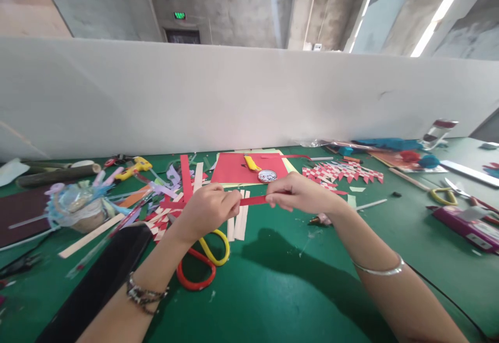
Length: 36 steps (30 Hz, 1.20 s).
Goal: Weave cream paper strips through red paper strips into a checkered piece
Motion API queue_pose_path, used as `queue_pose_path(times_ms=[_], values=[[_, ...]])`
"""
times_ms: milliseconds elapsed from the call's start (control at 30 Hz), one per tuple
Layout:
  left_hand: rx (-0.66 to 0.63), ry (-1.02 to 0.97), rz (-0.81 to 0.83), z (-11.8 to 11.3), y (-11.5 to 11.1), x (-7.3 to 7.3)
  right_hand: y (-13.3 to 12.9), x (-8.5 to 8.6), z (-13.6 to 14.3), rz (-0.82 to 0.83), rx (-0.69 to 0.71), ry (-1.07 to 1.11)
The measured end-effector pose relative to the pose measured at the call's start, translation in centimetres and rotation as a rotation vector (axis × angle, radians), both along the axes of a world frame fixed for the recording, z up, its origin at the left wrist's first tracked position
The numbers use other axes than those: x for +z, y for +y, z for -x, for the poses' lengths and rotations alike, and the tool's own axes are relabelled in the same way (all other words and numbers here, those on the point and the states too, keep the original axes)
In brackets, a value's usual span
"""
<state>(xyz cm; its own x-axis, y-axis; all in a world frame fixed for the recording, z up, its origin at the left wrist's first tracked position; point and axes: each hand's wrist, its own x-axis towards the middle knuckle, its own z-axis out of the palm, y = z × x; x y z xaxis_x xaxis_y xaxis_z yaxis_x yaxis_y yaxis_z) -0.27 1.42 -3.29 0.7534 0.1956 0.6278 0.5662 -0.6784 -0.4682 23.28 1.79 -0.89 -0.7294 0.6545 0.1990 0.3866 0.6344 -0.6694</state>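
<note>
Above the green table (288,291), a narrow red strip (254,200) is held up between both hands. One part is pinched by the left hand (212,205), another by the right hand (290,192), so both grips are narrow and closed on the strip; how much of it is hidden inside each fist cannot be told. The step in hand is judged to be a straightening or creasing of the strip. For this, a light, even pull is best applied from both sides, since thin stock could be torn or kinked by a jerk. Edges should be lined up before any crease is pressed, and the pressure is best worked gradually along the length. Care should be taken near the red-and-yellow-handled scissors (195,284), which lie below the left hand, close to some pale strips (242,221). The red strip looks smooth, apparently of paper, and a shade deeper than the red sheet (230,169) lying beyond it. Its visible span is drawn nearly straight, tilted slightly upward to the right. Whether it is single or doubled cannot be made out.
</note>
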Motion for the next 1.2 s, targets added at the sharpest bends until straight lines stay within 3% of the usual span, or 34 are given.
queue_pose_path(times_ms=[467,967,1100,1200], values=[[0.153,-0.027,-0.107,5.6,3.6,-1.1,1.4,0.7,-3.6,-0.087,-0.162,-0.073],[0.435,-0.162,0.197,7.2,3.6,-0.9,1.8,0.8,-5.7,0.02,-0.315,-0.048],[0.497,-0.193,0.281,7.8,3.8,-0.5,1.9,0.7,-5.8,0.05,-0.302,-0.107],[0.471,-0.147,0.365,7.2,3.8,0.0,1.8,0.6,-4.8,0.035,-0.262,-0.155]])
